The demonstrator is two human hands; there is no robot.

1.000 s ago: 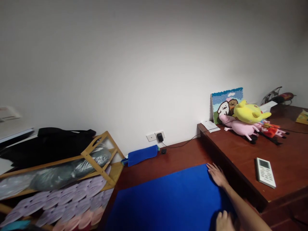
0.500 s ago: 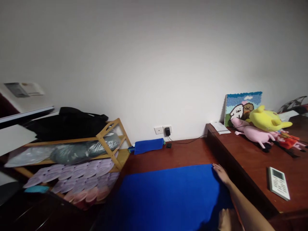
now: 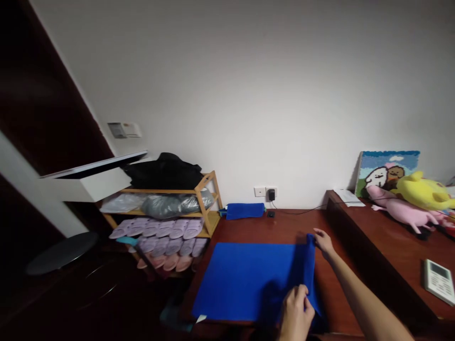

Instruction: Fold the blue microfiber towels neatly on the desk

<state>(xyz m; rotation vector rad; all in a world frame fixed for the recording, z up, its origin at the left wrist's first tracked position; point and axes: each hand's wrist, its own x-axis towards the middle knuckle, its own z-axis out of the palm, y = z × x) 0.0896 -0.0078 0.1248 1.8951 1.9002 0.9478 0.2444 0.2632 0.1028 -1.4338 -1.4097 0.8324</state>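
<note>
Blue cloth (image 3: 249, 282) is folded over along its right edge, pinched there by the left hand (image 3: 295, 316) and right hand (image 3: 323, 244); the rest lies flat, unfolded.

You've got the blue cloth (image 3: 249, 282) doubled over at its edge, left hand (image 3: 295, 318) pinching low, right hand (image 3: 323, 242) up top, right there on the wooden tabletop (image 3: 249, 227).

Soft, even indoor light; the white wall (image 3: 249, 94) is brightest at centre and dims toward the corners. The dark wooden panel (image 3: 42, 94) at left falls nearly to black. The lower hand (image 3: 295, 317) casts a diffuse shadow on the blue cloth (image 3: 249, 279). Wide-angle distortion bends the frame edges.
</note>
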